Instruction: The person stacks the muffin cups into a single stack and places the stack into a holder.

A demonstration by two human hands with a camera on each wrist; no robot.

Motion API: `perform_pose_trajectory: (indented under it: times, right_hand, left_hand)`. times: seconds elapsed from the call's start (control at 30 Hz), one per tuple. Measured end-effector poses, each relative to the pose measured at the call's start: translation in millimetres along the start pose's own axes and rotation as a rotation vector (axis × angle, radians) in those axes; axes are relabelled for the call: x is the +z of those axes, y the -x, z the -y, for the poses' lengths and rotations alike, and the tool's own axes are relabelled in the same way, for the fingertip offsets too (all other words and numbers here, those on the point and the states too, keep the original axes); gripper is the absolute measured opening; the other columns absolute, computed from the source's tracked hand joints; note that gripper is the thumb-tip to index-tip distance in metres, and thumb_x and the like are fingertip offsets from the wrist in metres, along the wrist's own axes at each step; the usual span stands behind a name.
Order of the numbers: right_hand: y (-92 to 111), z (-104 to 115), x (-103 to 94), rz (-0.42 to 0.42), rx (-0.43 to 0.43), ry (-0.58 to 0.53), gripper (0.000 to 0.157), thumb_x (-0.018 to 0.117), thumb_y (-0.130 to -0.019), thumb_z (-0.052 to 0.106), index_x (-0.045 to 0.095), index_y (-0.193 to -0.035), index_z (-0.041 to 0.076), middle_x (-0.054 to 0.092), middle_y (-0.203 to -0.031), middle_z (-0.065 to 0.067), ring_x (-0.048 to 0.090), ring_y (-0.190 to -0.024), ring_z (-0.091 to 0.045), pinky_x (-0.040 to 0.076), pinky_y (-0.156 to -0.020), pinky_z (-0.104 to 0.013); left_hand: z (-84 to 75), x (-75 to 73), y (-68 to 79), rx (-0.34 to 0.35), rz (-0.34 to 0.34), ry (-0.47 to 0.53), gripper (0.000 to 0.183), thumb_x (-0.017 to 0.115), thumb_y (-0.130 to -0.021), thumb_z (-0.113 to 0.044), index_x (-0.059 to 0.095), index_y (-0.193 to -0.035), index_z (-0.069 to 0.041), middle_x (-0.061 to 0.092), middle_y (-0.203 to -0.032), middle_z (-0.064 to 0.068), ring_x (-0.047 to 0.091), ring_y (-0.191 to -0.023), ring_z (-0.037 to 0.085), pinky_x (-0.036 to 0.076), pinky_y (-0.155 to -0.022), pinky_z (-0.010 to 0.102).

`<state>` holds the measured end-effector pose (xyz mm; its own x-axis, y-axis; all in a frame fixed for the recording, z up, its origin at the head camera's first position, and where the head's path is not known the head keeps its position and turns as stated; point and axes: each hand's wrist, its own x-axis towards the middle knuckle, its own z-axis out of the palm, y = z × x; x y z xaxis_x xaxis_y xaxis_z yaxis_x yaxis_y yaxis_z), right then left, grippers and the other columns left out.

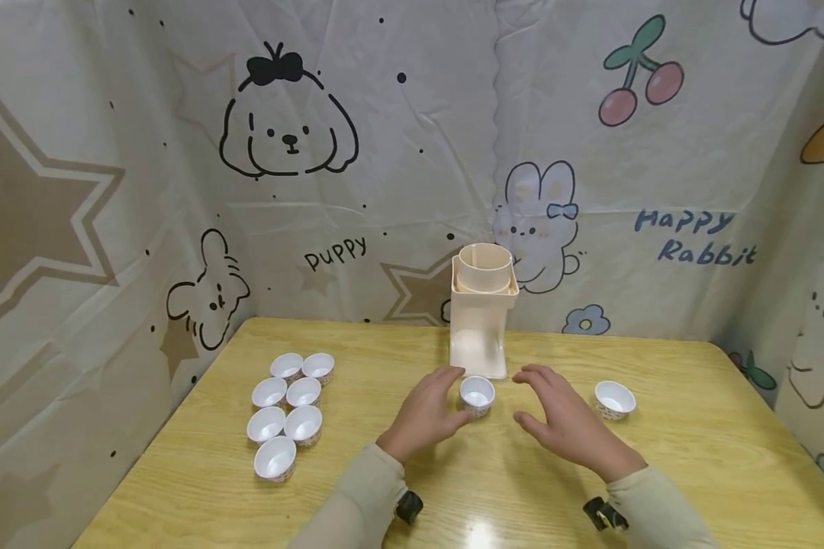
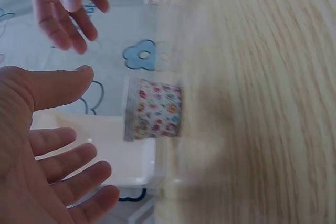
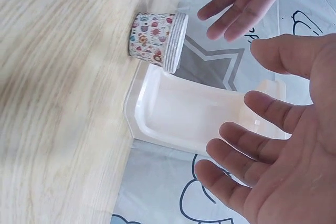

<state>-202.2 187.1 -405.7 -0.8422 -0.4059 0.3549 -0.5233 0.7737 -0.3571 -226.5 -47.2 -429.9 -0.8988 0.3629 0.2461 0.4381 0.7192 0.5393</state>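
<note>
- Left hand (image 1: pixel 424 412): fingers loosely extended, thumb apart; holds nothing.
- Right hand (image 1: pixel 564 418): fingers spread, slightly bent; holds nothing.
- Patterned cup (image 1: pixel 477 396): stands upright on wooden table (image 1: pixel 494 473), between both hands, just in front of cream stand (image 1: pixel 477 328).

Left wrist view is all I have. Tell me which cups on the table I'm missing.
Observer: The head view shows seven cups grouped on the left side of the table.
Operator: Describe the top of the pale stand.
Observer: An open round tube sits in it, as the head view shows.
Operator: Now look inside the near cup, the one between the left hand and the right hand.
Observer: Its inside is white in the head view.
</note>
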Motion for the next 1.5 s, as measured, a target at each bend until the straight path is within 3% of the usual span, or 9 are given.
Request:
perform_pose_trajectory:
  times: [0.13, 0.4, 0.63, 0.87, 1.1, 1.23, 1.5]
  right_hand:
    - [1.8, -2.9, 0.3, 0.0, 0.009, -0.005, 0.042, 0.073, -0.087, 0.016, 0.059, -0.125, 0.003, 0.055, -0.135, -0.021, 0.054, -0.125, -0.042, 0.046, -0.102, -0.059]
    - [7.5, -8.8, -3.9, 0.014, 0.024, 0.018, 0.044, 0.074, -0.087, 0.017, 0.059, -0.125, 0.003, 0.055, -0.135, -0.023, 0.054, -0.123, -0.044, 0.046, -0.1, -0.061]
    - [8.9, -14.2, -9.2, -0.003, -0.009, 0.057, 0.045, 0.076, -0.085, 0.016, 0.059, -0.125, 0.002, 0.056, -0.133, -0.024, 0.055, -0.12, -0.044, 0.047, -0.098, -0.06]
    - [10.5, -21.4, -15.9, 0.0, 0.003, 0.071, 0.045, 0.075, -0.086, 0.016, 0.059, -0.125, 0.0, 0.055, -0.133, -0.026, 0.055, -0.121, -0.046, 0.047, -0.098, -0.061]
    - [14.6, -29.9, -18.0, -0.025, 0.009, 0.084, 0.045, 0.076, -0.084, 0.015, 0.06, -0.124, 0.0, 0.056, -0.131, -0.027, 0.055, -0.12, -0.046, 0.046, -0.097, -0.061]
    - [16.4, -33.2, -19.1, -0.022, 0.011, 0.086, 0.045, 0.076, -0.084, 0.015, 0.06, -0.124, 0.0, 0.056, -0.132, -0.027, 0.054, -0.12, -0.047, 0.046, -0.097, -0.062]
    - [19.5, -50.2, -35.4, 0.013, 0.075, 0.083, 0.046, 0.074, -0.087, 0.017, 0.058, -0.126, -0.001, 0.053, -0.134, -0.029, 0.051, -0.121, -0.05, 0.043, -0.096, -0.066]
  left_hand:
    - [2.4, 3.9, -6.8, -0.013, 0.011, -0.034, 0.066, 0.08, -0.084, -0.03, 0.054, -0.139, -0.007, 0.057, -0.143, 0.011, 0.054, -0.133, 0.028, 0.046, -0.11, 0.044]
    - [3.0, 11.8, -24.5, -0.056, 0.09, 0.019, 0.074, 0.082, -0.08, -0.035, 0.051, -0.142, -0.007, 0.056, -0.144, 0.011, 0.054, -0.132, 0.029, 0.046, -0.109, 0.044]
    - [5.7, 16.8, -33.0, -0.021, 0.098, 0.069, 0.073, 0.084, -0.075, -0.025, 0.054, -0.137, -0.002, 0.063, -0.133, 0.015, 0.06, -0.121, 0.03, 0.049, -0.102, 0.041]
    - [10.4, 22.6, -36.2, -0.047, 0.126, 0.105, 0.072, 0.084, -0.077, -0.026, 0.054, -0.137, -0.002, 0.066, -0.126, 0.013, 0.064, -0.111, 0.027, 0.052, -0.093, 0.037]
    - [14.2, 26.2, -37.4, -0.097, 0.112, 0.152, 0.052, 0.087, -0.075, -0.026, 0.068, -0.121, -0.01, 0.072, -0.113, 0.006, 0.064, -0.098, 0.019, 0.049, -0.083, 0.03]
    - [16.7, 26.8, -37.8, -0.106, 0.102, 0.152, 0.052, 0.088, -0.074, -0.027, 0.068, -0.12, -0.011, 0.072, -0.114, 0.005, 0.063, -0.098, 0.016, 0.049, -0.084, 0.029]
    - [17.3, 26.9, -39.7, -0.178, 0.169, 0.23, 0.056, 0.086, -0.077, -0.024, 0.064, -0.127, -0.01, 0.069, -0.12, 0.007, 0.061, -0.099, 0.015, 0.051, -0.087, 0.032]
